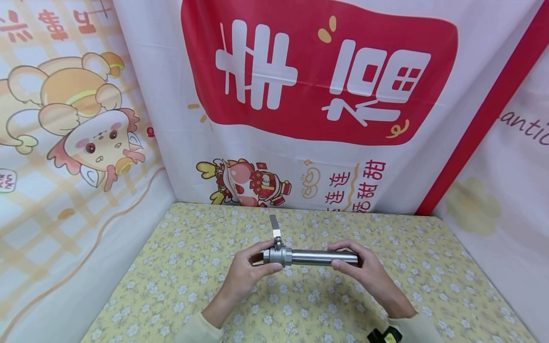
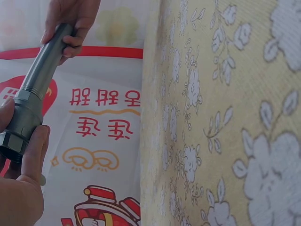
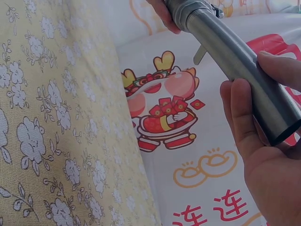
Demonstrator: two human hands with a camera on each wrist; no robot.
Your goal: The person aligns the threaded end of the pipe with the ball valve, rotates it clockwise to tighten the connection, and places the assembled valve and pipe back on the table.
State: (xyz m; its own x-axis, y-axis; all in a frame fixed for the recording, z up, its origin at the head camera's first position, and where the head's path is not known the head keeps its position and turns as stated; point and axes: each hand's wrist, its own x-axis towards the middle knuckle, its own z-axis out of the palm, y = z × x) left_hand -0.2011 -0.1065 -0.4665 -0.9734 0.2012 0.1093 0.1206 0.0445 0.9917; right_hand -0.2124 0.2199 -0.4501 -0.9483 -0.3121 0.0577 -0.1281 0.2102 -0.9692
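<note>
A metal ball valve [image 1: 277, 256] joins end to end with a straight steel pipe [image 1: 312, 257], held level above the table in the head view. The valve's flat lever handle [image 1: 274, 226] points away toward the back wall. My left hand [image 1: 246, 267] grips the valve body between thumb and fingers. Around the pipe's far right end, my right hand [image 1: 362, 267] curls its fingers and thumb. The left wrist view shows the hex end of the valve [image 2: 14, 141] in the left palm. In the right wrist view, the pipe's open end [image 3: 284, 129] points out past the right fingers.
A yellow flowered cloth [image 1: 291, 305] covers the table. Behind it hangs a white cloth with a red printed panel [image 1: 309, 71], and printed cloths hang on both sides. A black strap device [image 1: 385, 335] sits at the right wrist.
</note>
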